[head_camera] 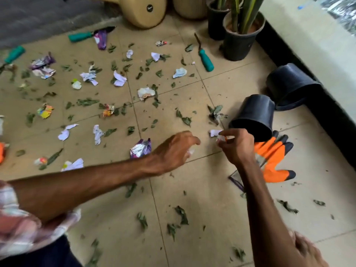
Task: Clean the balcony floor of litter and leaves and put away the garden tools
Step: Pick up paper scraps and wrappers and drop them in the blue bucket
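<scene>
The tiled balcony floor [202,199] is strewn with crumpled paper, wrappers and green leaves. My right hand [238,146] pinches a small white and orange wrapper scrap [222,138] just above the floor, beside a white paper piece [214,132]. My left hand [173,150] hovers a little to the left, blurred, fingers curled over a bit of white paper [190,151]. A purple foil wrapper [140,148] lies left of it. Three green-handled garden tools lie on the floor: one at the back right [206,61], one at the back [81,36], one at the far left [15,53].
Two empty black pots lie tipped over, one [254,116] just beyond my right hand, one [289,84] by the right-hand ledge. Orange work gloves [273,157] lie beside the nearer pot. Potted plants [240,37] and beige stools [143,11] stand at the back.
</scene>
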